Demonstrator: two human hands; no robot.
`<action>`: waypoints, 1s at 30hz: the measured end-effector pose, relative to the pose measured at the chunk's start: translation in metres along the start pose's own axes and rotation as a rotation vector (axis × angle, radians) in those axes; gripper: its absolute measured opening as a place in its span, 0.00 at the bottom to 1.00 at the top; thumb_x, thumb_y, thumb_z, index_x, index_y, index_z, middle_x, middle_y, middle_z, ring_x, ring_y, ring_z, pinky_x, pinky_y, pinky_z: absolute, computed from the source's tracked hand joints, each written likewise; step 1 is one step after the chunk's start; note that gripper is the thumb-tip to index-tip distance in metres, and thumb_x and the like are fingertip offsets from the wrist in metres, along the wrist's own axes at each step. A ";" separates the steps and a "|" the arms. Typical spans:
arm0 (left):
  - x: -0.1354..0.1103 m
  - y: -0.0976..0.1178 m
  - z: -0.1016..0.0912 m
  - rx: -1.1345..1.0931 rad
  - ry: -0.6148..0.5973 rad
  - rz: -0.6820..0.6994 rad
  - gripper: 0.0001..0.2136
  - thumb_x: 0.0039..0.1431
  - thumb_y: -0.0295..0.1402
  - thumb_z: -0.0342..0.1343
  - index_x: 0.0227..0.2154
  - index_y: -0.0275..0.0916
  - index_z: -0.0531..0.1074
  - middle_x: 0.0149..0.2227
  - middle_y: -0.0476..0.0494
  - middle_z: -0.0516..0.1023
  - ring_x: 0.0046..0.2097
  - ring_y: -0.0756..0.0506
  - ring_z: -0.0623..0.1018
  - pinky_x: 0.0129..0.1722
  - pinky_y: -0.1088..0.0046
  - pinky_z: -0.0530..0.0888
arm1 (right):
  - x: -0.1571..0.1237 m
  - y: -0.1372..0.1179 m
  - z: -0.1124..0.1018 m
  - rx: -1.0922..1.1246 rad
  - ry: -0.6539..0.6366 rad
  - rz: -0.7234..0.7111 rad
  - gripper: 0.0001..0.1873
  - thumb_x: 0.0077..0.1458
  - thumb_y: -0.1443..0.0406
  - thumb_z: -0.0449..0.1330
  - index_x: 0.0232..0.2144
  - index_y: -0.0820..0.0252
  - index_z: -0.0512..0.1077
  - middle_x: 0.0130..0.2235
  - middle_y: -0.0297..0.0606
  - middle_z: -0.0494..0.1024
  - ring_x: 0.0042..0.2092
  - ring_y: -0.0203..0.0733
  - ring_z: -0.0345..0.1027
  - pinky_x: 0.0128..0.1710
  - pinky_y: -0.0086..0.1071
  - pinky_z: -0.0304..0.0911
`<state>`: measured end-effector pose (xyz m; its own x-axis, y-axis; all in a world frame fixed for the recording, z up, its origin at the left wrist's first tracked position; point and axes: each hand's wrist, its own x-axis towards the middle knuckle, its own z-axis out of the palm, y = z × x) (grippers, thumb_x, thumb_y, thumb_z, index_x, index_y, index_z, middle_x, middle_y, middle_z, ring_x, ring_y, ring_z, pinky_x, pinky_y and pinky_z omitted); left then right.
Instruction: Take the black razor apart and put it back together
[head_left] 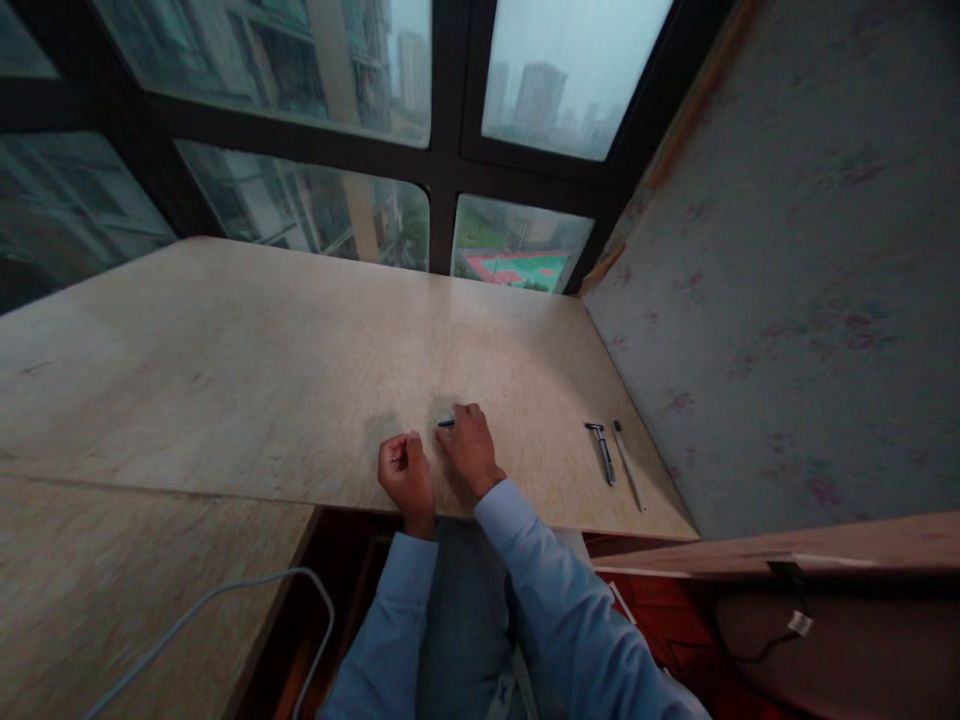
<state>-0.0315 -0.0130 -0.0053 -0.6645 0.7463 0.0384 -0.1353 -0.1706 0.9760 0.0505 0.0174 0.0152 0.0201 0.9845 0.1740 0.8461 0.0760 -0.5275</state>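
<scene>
A large dark-framed window (442,150) is seen beyond the far edge of the bench, and a pale mottled wall (787,250) runs along its right edge. The bench (262,370), a broad top of light wood grain, fills the middle of the view. Light blue sleeves (555,590) are seen coming up over its near edge. A pale cable (225,590) is looped below the near left part of the bench.

The left hand (406,474) is rested on the bench just inside the near edge, curled into a loose fist; whether anything is enclosed in it cannot be told. The right hand (472,446) is laid just beside it, a little farther in, with the fingers bent down and closed on a dark pen-like object (446,423), of which only a short end is shown, pointing left and perhaps tipped with blue.

Near the right edge, well apart from the hands, a white pen (628,466) and a shorter dark metal tool (603,452) are laid side by side.
</scene>
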 end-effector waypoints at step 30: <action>-0.001 -0.010 0.006 0.705 -0.459 0.393 0.10 0.52 0.36 0.54 0.33 0.38 0.75 0.34 0.44 0.77 0.31 0.47 0.74 0.37 0.68 0.71 | -0.078 0.217 -0.151 -0.111 0.209 0.381 0.15 0.54 0.64 0.56 0.40 0.67 0.77 0.40 0.48 0.80 0.40 0.44 0.74 0.42 0.33 0.65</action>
<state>-0.0252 -0.0077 -0.0135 -0.1910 0.9250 0.3284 0.6163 -0.1473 0.7736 0.3129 -0.0668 0.0126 0.4389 0.8851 0.1548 0.8092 -0.3145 -0.4962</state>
